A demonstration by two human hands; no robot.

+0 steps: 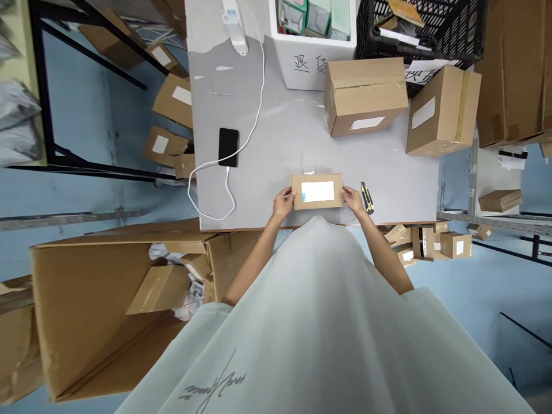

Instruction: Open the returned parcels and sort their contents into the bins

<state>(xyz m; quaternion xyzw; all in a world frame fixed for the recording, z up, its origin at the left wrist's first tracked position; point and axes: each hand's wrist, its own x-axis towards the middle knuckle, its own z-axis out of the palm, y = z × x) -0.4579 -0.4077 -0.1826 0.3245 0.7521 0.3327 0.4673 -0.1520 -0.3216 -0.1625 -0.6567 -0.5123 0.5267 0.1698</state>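
Note:
A small flat cardboard box [317,191] with a white label on top lies near the front edge of the grey table [280,132]. My left hand [284,202] grips its left end, fingers curled round the edge. My right hand [353,199] grips its right end the same way. A yellow and black utility knife [367,197] lies on the table just right of my right hand.
A black phone [228,146] on a white cable [254,115] lies to the left. Two larger cardboard boxes [364,95] [442,112] stand at the back right, beside a white bin [302,63] and a black crate [431,29]. A big open carton [107,305] sits on the floor at left.

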